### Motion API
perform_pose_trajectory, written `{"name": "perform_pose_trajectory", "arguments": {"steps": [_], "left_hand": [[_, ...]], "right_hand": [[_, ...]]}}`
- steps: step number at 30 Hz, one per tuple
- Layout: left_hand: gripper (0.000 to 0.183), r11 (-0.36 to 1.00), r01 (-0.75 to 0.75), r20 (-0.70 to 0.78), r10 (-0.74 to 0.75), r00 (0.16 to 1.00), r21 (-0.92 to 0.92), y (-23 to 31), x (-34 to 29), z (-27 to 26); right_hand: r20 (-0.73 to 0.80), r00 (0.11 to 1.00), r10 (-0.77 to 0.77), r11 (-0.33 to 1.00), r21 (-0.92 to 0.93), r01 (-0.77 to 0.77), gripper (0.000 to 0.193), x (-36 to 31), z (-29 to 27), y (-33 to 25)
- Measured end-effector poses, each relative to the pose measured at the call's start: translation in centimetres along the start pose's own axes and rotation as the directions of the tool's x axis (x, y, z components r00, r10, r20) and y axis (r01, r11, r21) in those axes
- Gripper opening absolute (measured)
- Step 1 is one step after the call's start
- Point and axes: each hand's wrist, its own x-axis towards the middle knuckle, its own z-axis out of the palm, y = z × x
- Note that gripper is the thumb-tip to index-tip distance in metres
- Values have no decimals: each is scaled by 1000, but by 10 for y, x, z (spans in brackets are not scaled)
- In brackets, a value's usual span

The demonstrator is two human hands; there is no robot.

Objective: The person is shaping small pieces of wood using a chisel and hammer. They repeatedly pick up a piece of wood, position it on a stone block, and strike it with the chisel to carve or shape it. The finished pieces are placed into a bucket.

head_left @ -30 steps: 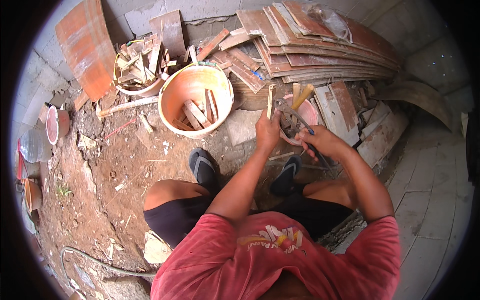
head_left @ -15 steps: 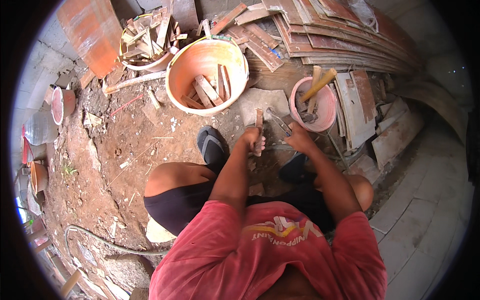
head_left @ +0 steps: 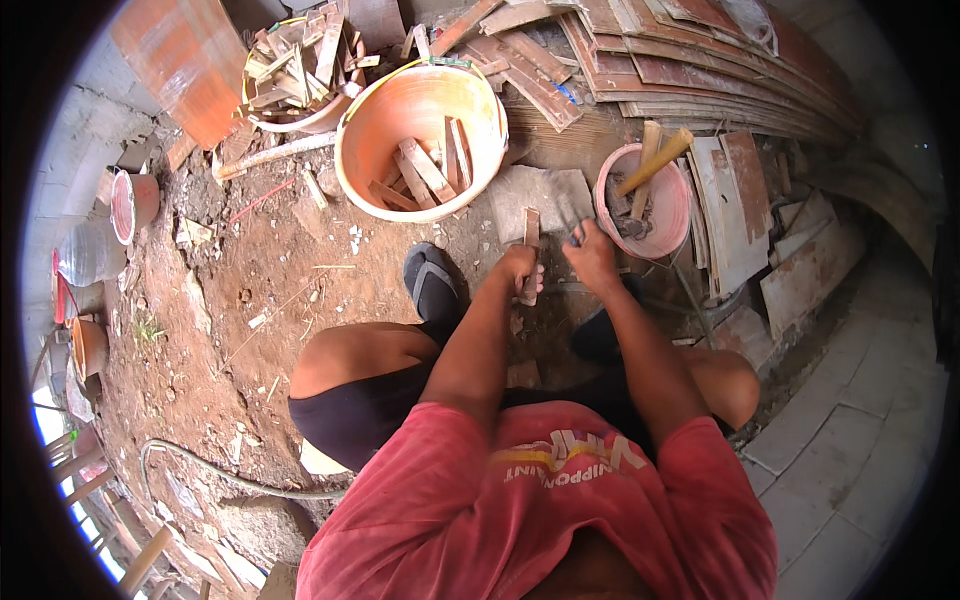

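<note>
Low over the ground between my feet, my left hand point(head_left: 517, 268) grips a short wooden strip point(head_left: 531, 226) that stands up out of the fist. Close to its right, my right hand point(head_left: 593, 257) is closed round a pair of pliers point(head_left: 577, 238); their metal end is smeared by motion, so I cannot tell whether it touches the strip. Just beyond both hands lies a flat grey slab point(head_left: 560, 192). A large orange bucket point(head_left: 390, 110) with several wooden strips point(head_left: 427, 170) inside stands ahead to the left.
Right of my hands stands a pink bucket point(head_left: 672, 215) with wooden handles point(head_left: 657, 163) jutting out. Stacked boards point(head_left: 700, 85) fill the far right, and leaning panels point(head_left: 735, 215) stand nearer. A heaped basin of wood scraps point(head_left: 300, 70) is far left. A hose point(head_left: 230, 485) lies near left.
My right hand has moved a little forward and left, bringing the pliers nearer the strip. My left hand keeps its grip. The whole view has shifted slightly.
</note>
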Motion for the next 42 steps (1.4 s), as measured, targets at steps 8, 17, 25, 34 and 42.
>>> {"name": "perform_pose_trajectory", "arguments": {"steps": [8, 17, 25, 34, 42], "left_hand": [[19, 997, 29, -13, -28, 1000, 76, 0, -8, 0], [12, 999, 13, -7, -13, 1000, 52, 0, -15, 1], [12, 1000, -4, -4, 4, 1000, 29, -5, -9, -10], [16, 999, 10, 8, -10, 1000, 46, -1, -10, -9], [18, 997, -2, -3, 2, 1000, 83, 4, -14, 1]], "right_hand": [[393, 916, -79, 966, -197, 168, 25, 11, -26, 26], [56, 998, -20, 966, -255, 34, 28, 32, -24, 27], [-49, 998, 51, 998, -31, -52, 24, 38, -39, -11], [38, 998, 40, 999, -31, -39, 23, 6, -1, 10], [141, 989, -34, 997, -69, 44, 20, -6, 1, 32]]}}
